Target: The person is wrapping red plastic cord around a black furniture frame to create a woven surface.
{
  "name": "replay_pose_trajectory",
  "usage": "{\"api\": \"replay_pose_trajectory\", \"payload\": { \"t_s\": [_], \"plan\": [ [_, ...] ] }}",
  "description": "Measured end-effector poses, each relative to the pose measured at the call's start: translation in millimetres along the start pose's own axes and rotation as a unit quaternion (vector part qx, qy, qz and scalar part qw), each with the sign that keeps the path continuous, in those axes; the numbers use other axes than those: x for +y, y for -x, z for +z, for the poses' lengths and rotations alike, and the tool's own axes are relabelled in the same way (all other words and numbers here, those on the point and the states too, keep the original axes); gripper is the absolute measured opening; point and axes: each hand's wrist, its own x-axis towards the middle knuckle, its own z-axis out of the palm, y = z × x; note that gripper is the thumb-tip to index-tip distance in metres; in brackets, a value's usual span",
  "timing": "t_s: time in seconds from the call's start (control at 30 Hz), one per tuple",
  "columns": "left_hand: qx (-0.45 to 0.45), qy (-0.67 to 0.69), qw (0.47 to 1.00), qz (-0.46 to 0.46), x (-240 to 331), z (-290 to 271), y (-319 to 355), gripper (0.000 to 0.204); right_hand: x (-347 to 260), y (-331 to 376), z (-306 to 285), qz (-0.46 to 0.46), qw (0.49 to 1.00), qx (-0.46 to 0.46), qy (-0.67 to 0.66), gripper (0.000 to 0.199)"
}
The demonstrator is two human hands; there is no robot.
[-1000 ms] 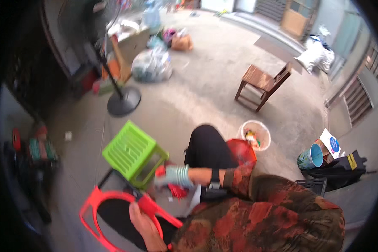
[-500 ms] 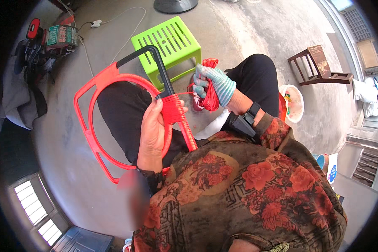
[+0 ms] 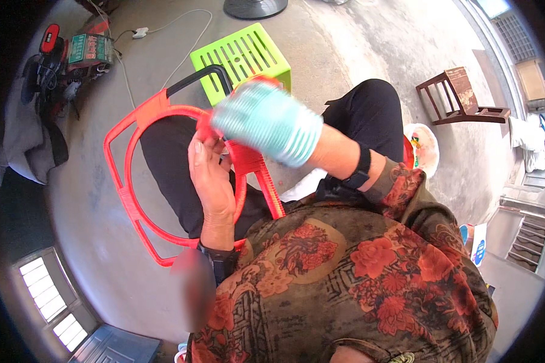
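A red-wrapped tubular frame [image 3: 151, 111] with an inner ring is lying over the person's left thigh [image 3: 171, 172], toward nine o'clock, its uncovered black section [image 3: 197, 77] showing at its twelve o'clock end. The bare left hand [image 3: 212, 178] is curving upward beside the densely wound joint [image 3: 246, 158]; its fingertips are partly hidden, so whether they are pinching anything cannot be told. The right hand [image 3: 266, 124], in a pale green glove, is overlapping them, too blurred to tell its grip. A lime-green slotted stool [image 3: 241, 71] is standing at twelve o'clock, a wooden chair [image 3: 460, 85] at two, a white bucket [image 3: 431, 151] near three.
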Motion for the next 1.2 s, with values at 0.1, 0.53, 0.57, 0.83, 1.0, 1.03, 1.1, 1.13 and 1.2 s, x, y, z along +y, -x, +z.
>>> {"api": "replay_pose_trajectory", "payload": {
  "t_s": [0.1, 0.53, 0.57, 0.83, 1.0, 1.03, 1.1, 1.13, 1.2],
  "plan": [
    [0.079, -0.026, 0.995, 0.064, -6.6, -5.5, -1.1, 0.028, -12.9, -3.4, 2.5, -0.119, 0.993, -0.004, 0.025, 0.033],
    [0.033, -0.061, 0.998, 0.007, -17.1, -27.4, -5.9, 0.024, 16.5, 38.9, 19.8, 0.483, 0.657, -0.113, -0.568, 0.026],
    [0.034, -0.088, 0.996, -0.008, -22.4, -31.3, -8.8, 0.025, 17.8, 41.0, 25.0, 0.472, 0.657, -0.151, -0.568, 0.027],
    [-0.001, -0.036, 0.998, -0.049, -15.9, -18.1, -9.1, 0.026, 10.7, 38.2, 45.6, 0.295, 0.886, -0.180, -0.309, 0.028],
    [-0.004, 0.017, 0.996, -0.082, -18.3, -24.5, -11.2, 0.024, 26.9, 56.0, 35.1, 0.408, 0.821, -0.061, -0.395, 0.025],
    [-0.003, 0.019, 0.996, -0.082, -17.8, -23.8, -11.7, 0.024, 36.1, 60.6, 22.5, 0.451, 0.797, -0.023, -0.401, 0.024],
    [-0.006, 0.021, 0.998, -0.061, -14.2, -19.4, -9.4, 0.025, 65.3, 77.2, 2.3, 0.389, 0.576, 0.117, -0.709, 0.037],
    [-0.002, 0.023, 0.998, -0.061, -12.8, -17.8, -6.8, 0.025, 56.8, 82.5, -19.3, 0.390, 0.532, 0.178, -0.731, 0.035],
    [-0.012, 0.040, 0.998, -0.053, -11.6, -9.7, -4.4, 0.025, 68.9, 106.6, -33.8, 0.281, 0.436, 0.262, -0.814, 0.017]
  ]
}}
